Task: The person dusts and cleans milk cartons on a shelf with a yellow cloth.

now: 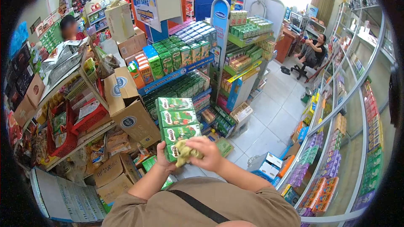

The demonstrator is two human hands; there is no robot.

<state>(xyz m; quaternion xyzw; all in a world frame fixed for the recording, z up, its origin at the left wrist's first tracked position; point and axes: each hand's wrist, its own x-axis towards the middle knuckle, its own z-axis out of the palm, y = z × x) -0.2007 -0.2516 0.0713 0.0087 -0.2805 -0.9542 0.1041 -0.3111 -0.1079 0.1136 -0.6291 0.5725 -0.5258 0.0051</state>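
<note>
A pack of green Milo drink cartons (178, 117) is held upright in front of my chest. My left hand (164, 158) grips its lower left edge, the thumb along the side. In my right hand (206, 153) is a bunched olive-yellow cloth (184, 152), pressed against the lower right part of the pack. The cloth hides part of the lowest carton. Behind the pack stands a display shelf (176, 75) with rows of green and blue drink cartons.
Open cardboard boxes (136, 115) stand at left beside red baskets (86, 111). A second drink rack (248, 38) is ahead. Glass-fronted shelves (336, 143) curve along the right. One person (313, 52) sits on a chair at back right; another (69, 29) is at left.
</note>
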